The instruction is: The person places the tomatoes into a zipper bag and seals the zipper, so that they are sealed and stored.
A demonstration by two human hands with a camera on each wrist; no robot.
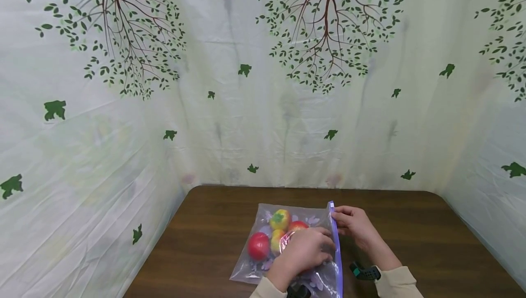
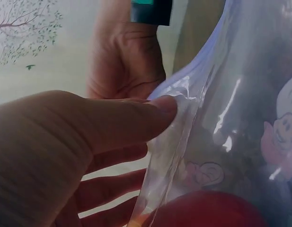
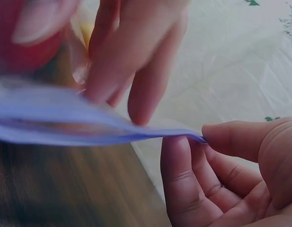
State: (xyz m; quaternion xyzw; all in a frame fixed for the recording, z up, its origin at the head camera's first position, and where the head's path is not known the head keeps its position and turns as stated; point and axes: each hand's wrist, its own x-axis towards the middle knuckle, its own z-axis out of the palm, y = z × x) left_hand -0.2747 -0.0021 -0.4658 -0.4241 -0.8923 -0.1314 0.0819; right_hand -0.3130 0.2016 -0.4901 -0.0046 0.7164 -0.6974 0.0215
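Note:
A clear zip bag (image 1: 245,271) with printed figures lies on the table, its purple zip strip (image 1: 338,257) along the right side. Inside are a round red fruit or vegetable (image 1: 259,246), a yellow-red one with a green top (image 1: 280,220), and others partly covered by my hand. My right hand (image 1: 356,227) pinches the far end of the strip between thumb and fingers. Over the bag, my left hand (image 1: 306,248) pinches plastic near the strip; its thumb (image 2: 162,113) lies on the film in the left wrist view. The zip looks slightly parted in the right wrist view.
The brown wooden table (image 1: 197,243) has rounded far corners. Behind it and at both sides hangs a pale cloth (image 1: 287,152) printed with trees and leaves. A dark band (image 1: 365,271) is on the right wrist.

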